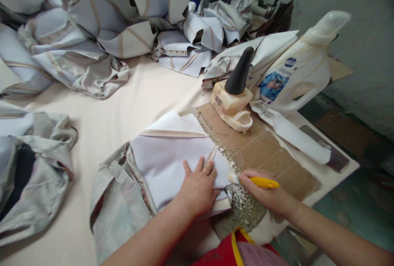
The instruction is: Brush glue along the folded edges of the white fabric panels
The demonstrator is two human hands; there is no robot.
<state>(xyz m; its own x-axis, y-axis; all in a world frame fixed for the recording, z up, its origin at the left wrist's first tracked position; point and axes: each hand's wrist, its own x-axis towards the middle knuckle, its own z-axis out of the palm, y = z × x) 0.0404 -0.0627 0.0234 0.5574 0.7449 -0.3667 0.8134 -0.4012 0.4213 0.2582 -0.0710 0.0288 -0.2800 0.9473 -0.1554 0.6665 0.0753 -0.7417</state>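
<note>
My left hand [198,186] lies flat with spread fingers on a white panel [172,159] of a sewn fabric piece, which has beige tape strips along its seams. Grey lining cloth [120,200] bunches at the panel's left side. In my right hand [261,190] is a brush with a yellow handle [265,182], gripped near its head. The pale bristles [233,177] are at the panel's right edge, over a strip crusted with dried white and greenish residue [243,204]. Whether the bristles touch the panel I cannot tell.
A stained cardboard sheet [261,151] bears a cream container with a black cone nozzle [240,71]. Behind it stands a white jug [301,69]. A phone-like dark slab [337,160] lies by the table's right edge. Similar sewn pieces [92,32] heap at the back and left.
</note>
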